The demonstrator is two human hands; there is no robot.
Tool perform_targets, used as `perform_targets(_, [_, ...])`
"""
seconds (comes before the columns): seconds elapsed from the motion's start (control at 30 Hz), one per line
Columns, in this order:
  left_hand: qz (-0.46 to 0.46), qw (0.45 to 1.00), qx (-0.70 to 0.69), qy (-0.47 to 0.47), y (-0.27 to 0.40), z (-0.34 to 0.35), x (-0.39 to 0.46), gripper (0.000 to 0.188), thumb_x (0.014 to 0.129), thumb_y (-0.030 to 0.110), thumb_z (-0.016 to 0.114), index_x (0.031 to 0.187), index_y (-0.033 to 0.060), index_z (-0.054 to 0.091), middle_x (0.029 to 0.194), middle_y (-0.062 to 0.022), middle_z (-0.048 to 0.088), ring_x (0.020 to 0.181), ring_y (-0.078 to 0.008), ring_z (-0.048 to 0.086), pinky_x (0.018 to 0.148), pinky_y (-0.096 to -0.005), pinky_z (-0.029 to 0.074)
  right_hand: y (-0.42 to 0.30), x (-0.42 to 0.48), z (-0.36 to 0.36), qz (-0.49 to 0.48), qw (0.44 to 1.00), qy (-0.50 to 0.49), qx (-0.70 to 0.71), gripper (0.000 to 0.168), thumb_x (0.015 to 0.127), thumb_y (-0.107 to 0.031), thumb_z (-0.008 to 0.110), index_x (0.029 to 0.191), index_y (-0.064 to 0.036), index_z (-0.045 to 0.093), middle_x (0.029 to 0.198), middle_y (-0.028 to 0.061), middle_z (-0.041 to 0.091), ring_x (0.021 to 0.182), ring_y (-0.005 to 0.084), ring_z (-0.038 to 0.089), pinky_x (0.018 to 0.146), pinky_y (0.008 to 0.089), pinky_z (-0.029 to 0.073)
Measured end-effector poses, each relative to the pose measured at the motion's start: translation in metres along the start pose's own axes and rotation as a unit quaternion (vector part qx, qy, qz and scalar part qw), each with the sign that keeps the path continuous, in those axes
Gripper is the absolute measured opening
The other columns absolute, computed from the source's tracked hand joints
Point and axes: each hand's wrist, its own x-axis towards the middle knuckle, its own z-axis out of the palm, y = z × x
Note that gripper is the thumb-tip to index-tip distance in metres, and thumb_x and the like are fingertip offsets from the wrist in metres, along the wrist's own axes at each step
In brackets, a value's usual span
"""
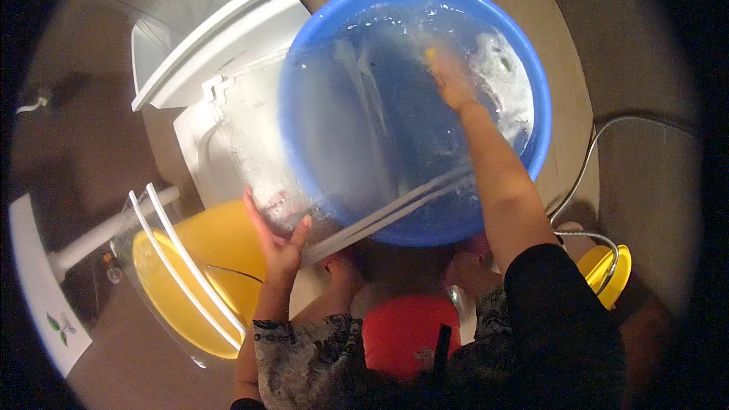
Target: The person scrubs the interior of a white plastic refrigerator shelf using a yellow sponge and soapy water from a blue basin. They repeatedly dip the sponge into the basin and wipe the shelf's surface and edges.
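Note:
A clear glass or plastic shelf panel (259,136) with a notched corner slants over the rim of a large round blue tub (544,108). Much of the panel extends over or into the tub's cloudy water, where its far end is hard to make out. My left hand (282,245) grips the panel's near left corner, thumb on top. Motion blurs my right hand (454,80) over the far right part of the tub. A small yellow thing (431,54), seemingly a sponge, shows at its fingertips. White suds (504,82) float beside that hand.
A white drawer with a clear part (228,40) stands at the far left. Nearer lie a yellow container (228,228), a white-trimmed clear shelf (188,267) and a curved white panel (45,290). A metal hose (586,154) reaches a yellow vessel (621,279) at right. A red stool (410,330) is beneath me.

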Motion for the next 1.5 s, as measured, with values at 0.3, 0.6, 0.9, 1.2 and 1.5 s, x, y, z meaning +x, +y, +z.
perform_targets(0.3, [-0.047,0.998,-0.050,-0.003,0.021,0.006,-0.003,0.088,0.076,-0.004,0.064,0.143,0.0047,0.007,0.127,-0.0186,0.036,0.116,-0.0252,0.039,0.095,-0.0346,0.038,-0.078,-0.143,0.021,0.246,0.949,0.166,-0.110,0.038,0.089,-0.015,0.046,0.126,-0.016,0.049,0.116,0.0190,0.051,0.104,0.0367,0.046,0.089,0.0462,0.036])
perform_targets(0.6, [-0.063,0.986,-0.154,0.012,0.006,0.001,0.000,0.071,0.092,0.060,0.016,0.145,0.0132,0.012,0.143,-0.0143,0.025,0.124,-0.0277,0.034,0.106,-0.0408,0.025,-0.297,-0.205,0.001,-0.024,0.982,-0.045,0.181,0.053,0.078,-0.017,0.055,0.130,-0.018,0.045,0.125,0.0196,0.043,0.104,0.0372,0.047,0.086,0.0504,0.037])
perform_targets(0.9, [-0.141,0.953,-0.267,-0.005,-0.001,-0.008,-0.002,0.074,0.088,0.067,0.020,0.145,0.0220,0.007,0.125,-0.0168,0.042,0.097,-0.0238,0.050,0.087,-0.0387,0.041,-0.143,-0.115,0.037,0.084,0.986,0.023,-0.139,0.051,0.087,-0.026,0.047,0.135,-0.015,0.037,0.140,0.0203,0.031,0.126,0.0383,0.033,0.095,0.0573,0.029])
perform_targets(1.2, [-0.139,0.955,-0.263,-0.010,-0.005,-0.006,0.003,0.069,0.090,0.062,0.021,0.145,0.0211,0.010,0.133,-0.0193,0.037,0.106,-0.0290,0.048,0.091,-0.0419,0.041,-0.088,0.028,0.056,0.134,0.977,0.124,-0.106,0.035,0.091,-0.025,0.042,0.120,-0.009,0.051,0.125,0.0171,0.048,0.117,0.0364,0.043,0.100,0.0464,0.033])
perform_targets(1.5, [-0.089,0.979,-0.186,-0.007,-0.014,-0.007,0.004,0.069,0.092,0.061,0.017,0.145,0.0181,0.009,0.145,-0.0136,0.019,0.127,-0.0287,0.031,0.104,-0.0436,0.027,-0.265,-0.020,0.041,-0.184,0.971,0.081,0.126,0.035,0.079,-0.013,0.056,0.114,-0.011,0.054,0.107,0.0193,0.049,0.094,0.0356,0.052,0.077,0.0457,0.043])
